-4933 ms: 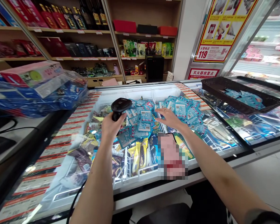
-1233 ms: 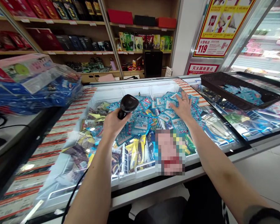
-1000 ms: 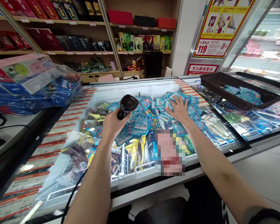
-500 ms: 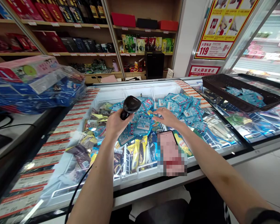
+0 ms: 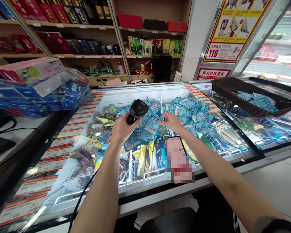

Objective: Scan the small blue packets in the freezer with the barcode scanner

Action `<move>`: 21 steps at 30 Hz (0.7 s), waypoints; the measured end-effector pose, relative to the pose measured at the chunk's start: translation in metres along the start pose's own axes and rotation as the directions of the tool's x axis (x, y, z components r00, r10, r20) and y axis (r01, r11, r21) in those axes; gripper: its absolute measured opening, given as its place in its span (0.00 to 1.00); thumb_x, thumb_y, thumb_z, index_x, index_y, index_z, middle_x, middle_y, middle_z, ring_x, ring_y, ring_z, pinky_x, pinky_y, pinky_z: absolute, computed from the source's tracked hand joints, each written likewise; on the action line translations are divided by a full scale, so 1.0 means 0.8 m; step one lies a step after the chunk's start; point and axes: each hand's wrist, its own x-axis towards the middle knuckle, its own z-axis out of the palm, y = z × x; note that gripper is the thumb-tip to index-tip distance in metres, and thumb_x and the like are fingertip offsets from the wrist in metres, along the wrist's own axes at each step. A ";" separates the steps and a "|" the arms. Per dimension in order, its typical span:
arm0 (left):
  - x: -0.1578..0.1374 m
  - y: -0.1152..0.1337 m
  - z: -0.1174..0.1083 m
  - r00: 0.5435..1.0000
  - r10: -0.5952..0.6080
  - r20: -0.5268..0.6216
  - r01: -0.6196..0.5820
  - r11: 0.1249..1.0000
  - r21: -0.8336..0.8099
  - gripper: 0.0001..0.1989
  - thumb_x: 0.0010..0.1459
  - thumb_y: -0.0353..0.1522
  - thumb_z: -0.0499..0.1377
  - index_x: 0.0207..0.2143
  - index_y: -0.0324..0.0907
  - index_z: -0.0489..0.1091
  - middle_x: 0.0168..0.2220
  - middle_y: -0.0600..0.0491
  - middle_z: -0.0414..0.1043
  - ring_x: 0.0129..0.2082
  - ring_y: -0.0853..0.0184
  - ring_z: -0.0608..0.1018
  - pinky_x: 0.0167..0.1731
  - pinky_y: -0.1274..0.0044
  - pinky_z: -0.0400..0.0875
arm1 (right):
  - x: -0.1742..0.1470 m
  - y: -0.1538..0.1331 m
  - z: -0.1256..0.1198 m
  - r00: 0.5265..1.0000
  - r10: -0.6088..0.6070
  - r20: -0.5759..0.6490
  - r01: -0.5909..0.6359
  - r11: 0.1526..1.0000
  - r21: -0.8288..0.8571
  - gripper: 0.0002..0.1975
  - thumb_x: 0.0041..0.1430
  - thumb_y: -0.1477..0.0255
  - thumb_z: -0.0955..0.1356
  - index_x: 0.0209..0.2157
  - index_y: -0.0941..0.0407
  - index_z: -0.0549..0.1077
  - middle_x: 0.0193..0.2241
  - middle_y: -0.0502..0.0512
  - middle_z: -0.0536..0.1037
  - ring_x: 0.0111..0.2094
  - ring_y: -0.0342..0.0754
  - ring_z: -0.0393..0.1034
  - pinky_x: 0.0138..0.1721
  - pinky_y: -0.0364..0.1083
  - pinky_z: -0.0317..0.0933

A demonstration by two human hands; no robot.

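My left hand (image 5: 122, 131) is wrapped round the handle of a black barcode scanner (image 5: 138, 108), its head above a pile of small blue packets (image 5: 143, 134). My right hand (image 5: 171, 122) is closed, thumb and fingers pinching the edge of a blue packet (image 5: 152, 125) with a printed label facing up. That packet lies tilted beside the scanner, over other packets. More blue packets (image 5: 195, 111) are spread to the right of my right hand. A phone (image 5: 176, 149) with a partly blurred screen lies below my right wrist.
The packets rest on the glass top of a chest freezer (image 5: 133, 204) holding wrapped ice creams (image 5: 145, 158). At right stands a dark basket (image 5: 223, 84) with blue packets inside. Plastic-wrapped boxes (image 5: 38, 94) sit at left. The scanner's cable (image 5: 83, 191) trails past my left forearm.
My right fingers have closed on a blue packet, which has turned and shifted slightly up and right. My left hand still holds the scanner, and the view has shifted slightly.
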 end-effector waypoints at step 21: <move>-0.009 0.013 -0.007 0.970 0.145 0.194 -0.123 0.985 -0.122 0.26 0.51 0.51 0.58 0.40 0.39 0.75 0.24 0.53 0.74 0.25 0.64 0.73 0.24 0.78 0.58 | 0.005 0.037 -0.049 0.957 0.233 -0.174 -0.030 0.675 0.738 0.27 0.40 0.56 0.77 0.33 0.53 0.62 0.20 0.43 0.74 0.30 0.53 0.79 0.36 0.52 0.76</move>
